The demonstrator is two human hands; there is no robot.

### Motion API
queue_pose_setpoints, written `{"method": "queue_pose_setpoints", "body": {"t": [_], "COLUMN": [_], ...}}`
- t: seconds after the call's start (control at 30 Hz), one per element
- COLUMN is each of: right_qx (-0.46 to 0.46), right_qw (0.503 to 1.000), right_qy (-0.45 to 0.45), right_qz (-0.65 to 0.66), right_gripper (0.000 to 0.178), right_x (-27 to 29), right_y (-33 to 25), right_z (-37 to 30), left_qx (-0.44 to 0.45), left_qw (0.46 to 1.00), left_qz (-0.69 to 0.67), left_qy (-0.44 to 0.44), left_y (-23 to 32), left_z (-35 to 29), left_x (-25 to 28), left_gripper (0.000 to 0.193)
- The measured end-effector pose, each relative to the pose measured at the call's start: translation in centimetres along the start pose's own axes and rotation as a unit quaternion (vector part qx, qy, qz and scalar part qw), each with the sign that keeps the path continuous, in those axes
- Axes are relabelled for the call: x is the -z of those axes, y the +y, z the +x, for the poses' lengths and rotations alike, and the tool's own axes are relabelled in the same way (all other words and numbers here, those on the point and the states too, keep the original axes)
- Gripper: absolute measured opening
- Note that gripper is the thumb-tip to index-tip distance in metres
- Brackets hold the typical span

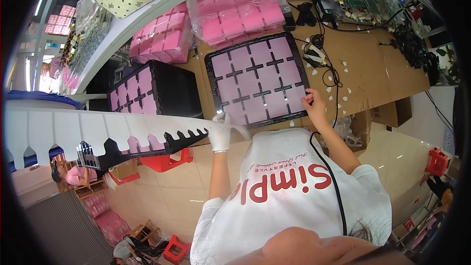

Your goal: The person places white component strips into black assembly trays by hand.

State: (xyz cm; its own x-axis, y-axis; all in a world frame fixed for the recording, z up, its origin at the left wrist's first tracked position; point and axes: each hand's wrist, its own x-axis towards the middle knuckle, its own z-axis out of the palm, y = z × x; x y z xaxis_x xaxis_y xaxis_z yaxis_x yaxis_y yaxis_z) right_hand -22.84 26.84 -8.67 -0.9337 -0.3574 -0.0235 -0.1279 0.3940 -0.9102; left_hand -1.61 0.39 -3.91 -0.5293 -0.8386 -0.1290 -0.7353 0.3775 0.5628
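In front of me on the bench lies a square black tray (pixel 212 76) with pink-lilac pads (pixel 260 81) parted by black cross-shaped dividers. At its near left corner, my left hand (pixel 219 132) wears a white glove, its fingers closed on a long white notched strip (pixel 122 125). This strip runs off to the left, with comb-like teeth along its lower edge, and its thin end reaches just past the glove. My bare right hand (pixel 315 107) is at the tray's right rim, fingers bent and somewhat apart, nothing visible between them.
A stack of black trays (pixel 179 91) stands to the left, partly behind the strip. Bagged pink pad blocks (pixel 240 17) sit behind the tray. Cables (pixel 331 76) and white scraps (pixel 345 71) lie to the right. Circuit boards (pixel 351 0) fill the far right; a shelf edge (pixel 147 12) overhangs the left.
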Motion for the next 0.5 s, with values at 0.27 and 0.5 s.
{"method": "queue_pose_setpoints", "body": {"t": [0.27,0.5], "right_qx": [0.039,0.021], "right_qw": [0.998,0.997], "right_qy": [-0.001,-0.039], "right_qz": [-0.051,-0.066], "right_gripper": [0.035,0.037], "right_x": [0.2,0.3], "right_y": [-1.1,-1.1], "right_z": [0.2,0.6], "left_qx": [-0.019,-0.048], "left_qw": [0.997,0.996], "left_qz": [0.076,0.076], "left_qy": [0.011,-0.005], "left_y": [-0.9,-0.6], "left_z": [0.5,0.8], "left_x": [-0.7,0.0], "left_gripper": [0.035,0.036]}}
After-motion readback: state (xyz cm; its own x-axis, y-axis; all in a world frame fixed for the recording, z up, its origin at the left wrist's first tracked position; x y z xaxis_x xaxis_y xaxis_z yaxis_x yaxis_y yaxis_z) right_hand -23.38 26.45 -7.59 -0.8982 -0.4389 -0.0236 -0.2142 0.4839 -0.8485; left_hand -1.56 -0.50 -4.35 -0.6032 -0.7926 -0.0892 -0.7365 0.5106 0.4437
